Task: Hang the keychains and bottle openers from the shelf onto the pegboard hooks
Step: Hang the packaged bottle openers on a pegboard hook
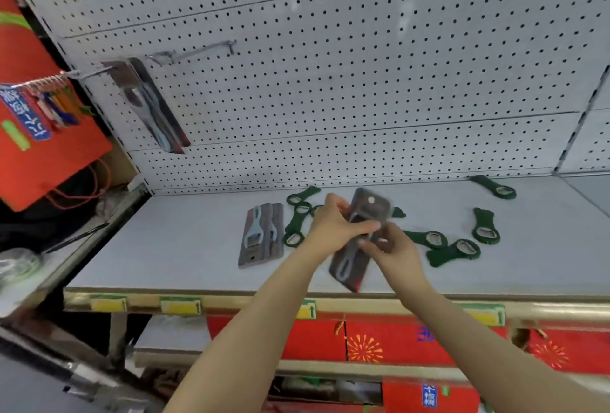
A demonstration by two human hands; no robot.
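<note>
Both hands [359, 234] hold one packed bottle opener [359, 237] above the shelf's [165, 247] front edge. It could slip and fall off.

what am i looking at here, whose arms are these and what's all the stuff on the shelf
There is no machine: a person wears a camera on the head, so the single picture looks forward and down at their own arms. The left hand and right hand together hold one carded opener above the grey shelf. On the shelf lie two more packs and several green openers. Behind is a white pegboard, where one pack already hangs on a hook beside an empty hook. Keychains hang at far left.
</note>
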